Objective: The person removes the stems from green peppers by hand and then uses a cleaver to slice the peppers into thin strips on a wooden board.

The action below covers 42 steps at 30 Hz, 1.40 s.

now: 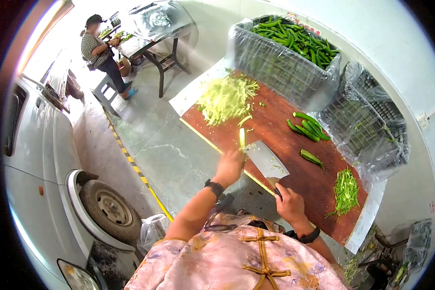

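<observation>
My left hand [231, 164] is closed at the near edge of the red-brown board [275, 121], its fingertips at the lower end of a pale green vegetable piece [242, 138]. The wide blade of the cleaver [268, 159] lies just right of that piece, over the board. My right hand [290, 203] is wrapped round its black handle. A heap of pale green shreds [227, 98] covers the board's far left part. Several whole green peppers [309, 127] and a split one [312, 157] lie right of the cleaver, with a pile of green strips [346, 192] farther right.
A plastic-lined crate [285, 77] full of green peppers stands behind the board, beside another lined crate [372, 116]. A person [101, 53] works at a far table [150, 43], near a grey stool [105, 94]. At left stands a vehicle [43, 159].
</observation>
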Each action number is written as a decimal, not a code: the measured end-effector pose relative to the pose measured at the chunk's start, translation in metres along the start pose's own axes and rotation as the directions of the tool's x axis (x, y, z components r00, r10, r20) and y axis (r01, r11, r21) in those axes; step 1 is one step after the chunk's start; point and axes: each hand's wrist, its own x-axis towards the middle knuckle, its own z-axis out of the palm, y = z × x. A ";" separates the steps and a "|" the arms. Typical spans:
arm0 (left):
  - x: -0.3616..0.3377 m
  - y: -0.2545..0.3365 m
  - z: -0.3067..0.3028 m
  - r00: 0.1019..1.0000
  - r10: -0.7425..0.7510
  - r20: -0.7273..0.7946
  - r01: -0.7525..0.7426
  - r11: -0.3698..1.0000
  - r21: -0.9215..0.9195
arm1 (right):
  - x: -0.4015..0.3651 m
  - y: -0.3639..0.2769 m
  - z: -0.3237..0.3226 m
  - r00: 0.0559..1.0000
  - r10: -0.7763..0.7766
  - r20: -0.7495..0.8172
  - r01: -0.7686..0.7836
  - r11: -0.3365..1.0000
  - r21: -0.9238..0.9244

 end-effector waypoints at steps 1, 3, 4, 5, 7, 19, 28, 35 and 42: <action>-0.001 0.001 -0.001 1.000 -0.004 0.000 0.004 1.000 0.001 | 0.002 -0.003 -0.002 1.000 -0.004 0.018 0.004 1.000 -0.009; -0.002 0.006 -0.003 0.999 -0.016 0.032 0.015 1.000 0.019 | 0.005 -0.006 -0.003 0.999 -0.006 0.050 0.007 1.000 -0.021; -0.002 0.007 -0.004 0.999 -0.018 0.032 0.018 1.000 0.019 | 0.006 -0.007 -0.003 0.997 -0.005 0.079 0.007 0.999 -0.035; -0.001 0.009 -0.004 0.999 -0.024 0.032 0.023 1.000 0.014 | 0.007 -0.008 -0.003 0.997 -0.006 0.081 0.009 0.999 -0.034; -0.001 0.010 -0.004 0.999 -0.032 0.034 0.032 0.999 0.007 | 0.008 -0.009 -0.003 0.997 -0.033 0.065 0.035 0.999 -0.027; 0.004 0.005 0.000 0.986 -0.136 0.093 0.137 0.991 -0.008 | 0.026 -0.010 0.000 0.993 -0.054 0.110 0.063 0.994 -0.086; -0.002 -0.003 0.007 0.964 -0.228 0.134 0.229 0.973 0.012 | 0.040 -0.011 0.012 0.989 -0.128 0.070 0.134 0.988 -0.082; -0.002 -0.003 0.010 0.953 -0.263 0.149 0.264 0.964 0.013 | 0.042 -0.009 0.012 0.986 -0.144 0.086 0.152 0.983 -0.101; -0.001 -0.006 0.008 0.949 -0.261 0.176 0.264 0.964 0.008 | 0.056 -0.011 0.021 0.986 -0.134 0.098 0.141 0.988 -0.070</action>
